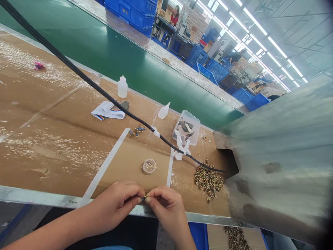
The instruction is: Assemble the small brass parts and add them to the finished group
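Note:
My left hand (122,201) and my right hand (165,205) meet at the front edge of the bench, thumbs and forefingers pinched. Between the fingertips is a small blue and yellow piece (144,197), mostly hidden, so its kind cannot be made out. Beyond the hands stands a small clear round dish (149,166) with a thin stick across it. A few small blue and yellow pieces (137,130) lie farther back. On the right spreads a pile of small dark and gold pieces (208,179).
A black cable (104,93) crosses above the bench. Two white squeeze bottles, one upright (122,87) and one tilted bottle (163,111), are near the green belt (145,66). A clear plastic box (194,130) holds scraps. A metal panel (281,166) bounds the right side.

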Demonstrator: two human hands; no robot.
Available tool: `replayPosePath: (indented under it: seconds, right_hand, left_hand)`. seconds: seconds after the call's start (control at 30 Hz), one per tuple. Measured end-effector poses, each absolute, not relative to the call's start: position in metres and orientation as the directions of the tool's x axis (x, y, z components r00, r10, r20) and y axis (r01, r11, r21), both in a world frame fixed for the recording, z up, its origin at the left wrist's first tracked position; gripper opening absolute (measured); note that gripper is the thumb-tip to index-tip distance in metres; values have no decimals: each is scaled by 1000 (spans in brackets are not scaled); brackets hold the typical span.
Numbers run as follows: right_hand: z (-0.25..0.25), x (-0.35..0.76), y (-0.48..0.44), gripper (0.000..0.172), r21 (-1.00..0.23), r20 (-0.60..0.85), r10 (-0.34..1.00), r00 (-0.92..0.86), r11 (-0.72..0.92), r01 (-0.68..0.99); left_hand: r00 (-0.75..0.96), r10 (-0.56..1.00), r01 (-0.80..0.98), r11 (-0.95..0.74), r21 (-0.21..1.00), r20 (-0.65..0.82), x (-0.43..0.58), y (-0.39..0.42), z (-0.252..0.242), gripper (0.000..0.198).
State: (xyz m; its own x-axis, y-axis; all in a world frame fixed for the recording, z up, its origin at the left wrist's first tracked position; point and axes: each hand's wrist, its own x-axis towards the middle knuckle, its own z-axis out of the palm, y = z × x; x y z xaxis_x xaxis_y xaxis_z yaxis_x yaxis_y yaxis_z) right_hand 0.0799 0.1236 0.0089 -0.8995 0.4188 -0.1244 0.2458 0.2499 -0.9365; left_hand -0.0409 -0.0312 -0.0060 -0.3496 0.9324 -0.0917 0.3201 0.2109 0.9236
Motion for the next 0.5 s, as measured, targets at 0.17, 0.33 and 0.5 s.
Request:
replayPosePath:
  seconds: [0.17,0.33,0.5]
  right_hand:
    - [9,80,123,9,-944,-125,407,-905,233,235]
    - [8,81,122,7,-944,-132,433,-892,221,246]
    - [7,82,123,7,-942,-135,426,-895,225,249]
  left_hand:
    - [-347,935,321,198,926,-80,-41,-31,-5,22]
    - [-345,935,321,205,925,-87,-41,-31,-6,23]
    - [-350,933,315,198,928,-80,-41,-30,-8,23]
